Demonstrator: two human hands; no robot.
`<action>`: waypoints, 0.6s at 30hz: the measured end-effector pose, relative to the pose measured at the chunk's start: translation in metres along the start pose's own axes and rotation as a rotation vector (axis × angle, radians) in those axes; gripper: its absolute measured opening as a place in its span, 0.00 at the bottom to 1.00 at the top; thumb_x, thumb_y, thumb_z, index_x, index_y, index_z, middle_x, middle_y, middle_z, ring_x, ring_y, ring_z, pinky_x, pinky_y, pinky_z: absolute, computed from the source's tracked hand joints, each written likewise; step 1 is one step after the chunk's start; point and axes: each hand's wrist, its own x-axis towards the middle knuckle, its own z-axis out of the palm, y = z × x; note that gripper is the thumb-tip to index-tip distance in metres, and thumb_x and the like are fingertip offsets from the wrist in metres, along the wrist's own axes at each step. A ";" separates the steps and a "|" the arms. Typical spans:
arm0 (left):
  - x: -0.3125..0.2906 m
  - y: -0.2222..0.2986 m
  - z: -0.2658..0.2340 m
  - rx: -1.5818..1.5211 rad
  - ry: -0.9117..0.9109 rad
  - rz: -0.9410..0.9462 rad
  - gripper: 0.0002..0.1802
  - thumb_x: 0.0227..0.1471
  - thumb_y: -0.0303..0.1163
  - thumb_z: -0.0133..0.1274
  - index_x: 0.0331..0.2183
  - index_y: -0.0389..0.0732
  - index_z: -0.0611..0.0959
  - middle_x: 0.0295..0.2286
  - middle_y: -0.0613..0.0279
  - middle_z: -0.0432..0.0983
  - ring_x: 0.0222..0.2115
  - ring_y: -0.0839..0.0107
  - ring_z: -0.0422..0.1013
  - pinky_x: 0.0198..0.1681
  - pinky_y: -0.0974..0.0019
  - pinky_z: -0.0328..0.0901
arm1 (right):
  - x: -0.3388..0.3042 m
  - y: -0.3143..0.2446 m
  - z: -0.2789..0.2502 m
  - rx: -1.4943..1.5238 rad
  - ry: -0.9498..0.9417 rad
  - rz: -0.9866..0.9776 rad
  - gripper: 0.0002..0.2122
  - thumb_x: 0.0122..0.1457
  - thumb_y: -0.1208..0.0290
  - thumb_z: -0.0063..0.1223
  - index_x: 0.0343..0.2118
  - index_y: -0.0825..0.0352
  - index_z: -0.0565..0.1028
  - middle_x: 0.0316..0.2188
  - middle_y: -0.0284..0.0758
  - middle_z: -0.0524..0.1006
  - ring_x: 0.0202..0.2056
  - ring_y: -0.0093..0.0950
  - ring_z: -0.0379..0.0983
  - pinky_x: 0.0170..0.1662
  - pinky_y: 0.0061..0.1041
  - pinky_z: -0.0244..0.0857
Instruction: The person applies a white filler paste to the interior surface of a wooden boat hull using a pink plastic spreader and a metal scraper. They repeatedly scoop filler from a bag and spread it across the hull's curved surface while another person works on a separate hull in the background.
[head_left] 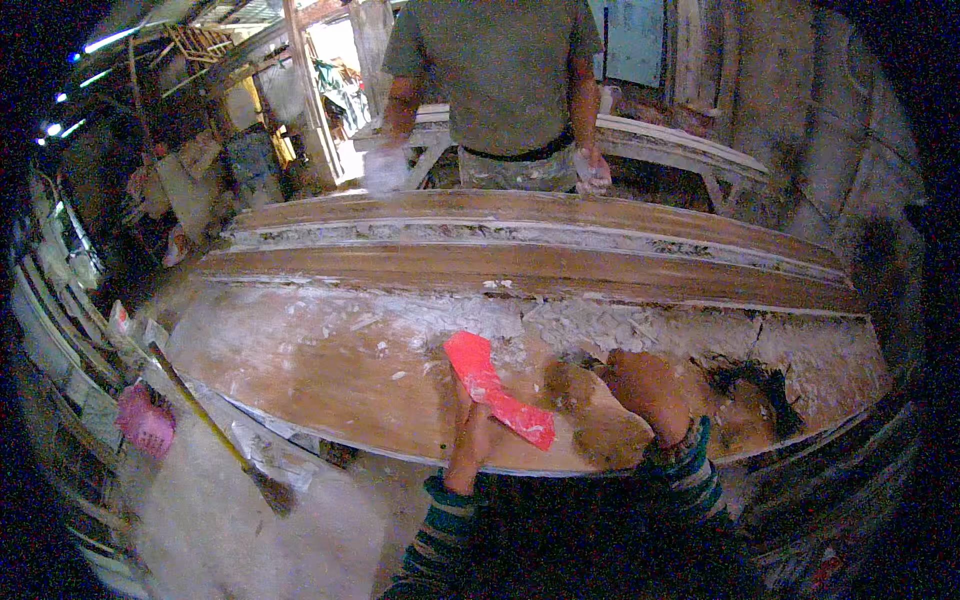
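My left hand (472,425) is closed around a bright red, bent flat piece (490,385), held just over the wooden worktop (350,390). The piece is wide at its far end and angles off to the right at the near end; its exact kind is unclear. To the right, my right hand (645,385) is curled low against the board. A small dark shape (578,357) shows at its fingers, too blurred to name. Whitish crumbs and plaster-like residue (590,325) coat the surface ahead of both hands. Right of my right hand lies a tangle of dark fibres (755,385).
Two long wooden strips (520,263) run along the far side. Across from me stands a person (510,80) with both hands lowered. A broom (215,430) leans at the left, beside a pink basket (146,420). Behind the person is a white-edged bench (680,140).
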 end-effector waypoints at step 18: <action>-0.005 0.013 0.008 -0.045 0.070 0.038 0.33 0.51 0.33 0.45 0.58 0.37 0.58 0.49 0.58 0.63 0.50 0.64 0.61 0.55 0.63 0.56 | 0.084 -0.002 0.078 0.149 0.214 0.077 0.13 0.55 0.61 0.47 0.35 0.67 0.71 0.23 0.46 0.77 0.27 0.47 0.75 0.30 0.47 0.68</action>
